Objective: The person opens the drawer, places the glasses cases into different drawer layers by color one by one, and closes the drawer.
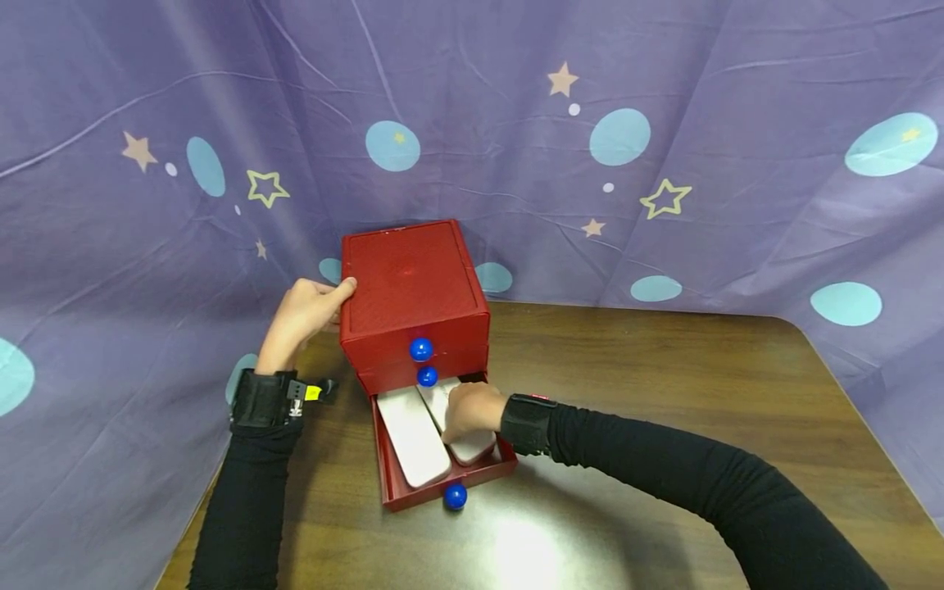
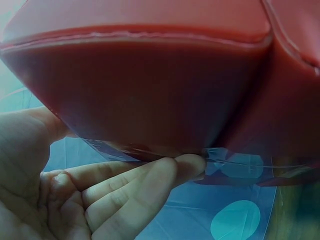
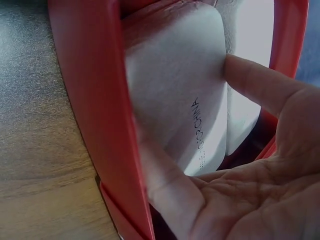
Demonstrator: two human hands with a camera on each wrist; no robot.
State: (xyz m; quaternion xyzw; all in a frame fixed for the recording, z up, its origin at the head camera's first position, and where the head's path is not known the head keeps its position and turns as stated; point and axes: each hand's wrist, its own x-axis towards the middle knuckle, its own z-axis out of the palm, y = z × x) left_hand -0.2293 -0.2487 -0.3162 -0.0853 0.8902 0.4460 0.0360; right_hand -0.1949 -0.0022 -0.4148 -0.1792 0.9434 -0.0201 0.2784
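Observation:
A red drawer cabinet (image 1: pixel 409 279) stands on the table, its bottom drawer (image 1: pixel 483 474) pulled out toward me. Two white slabs with rounded corners lie side by side in the drawer. My right hand (image 1: pixel 472 408) reaches in and grips the right white slab (image 3: pixel 175 75), thumb on one long side and fingers on the other; black lettering shows on it. The left white slab (image 1: pixel 415 438) lies beside it, untouched. My left hand (image 1: pixel 306 315) holds the cabinet's left side toward the back, thumb at the top edge and fingers (image 2: pixel 150 185) against the back.
Blue knobs sit on the cabinet front, and another blue knob (image 1: pixel 455 496) is on the pulled-out drawer. A purple curtain (image 1: pixel 516 164) with stars and dots hangs close behind the cabinet. The wooden table (image 1: pixel 664 385) extends to the right.

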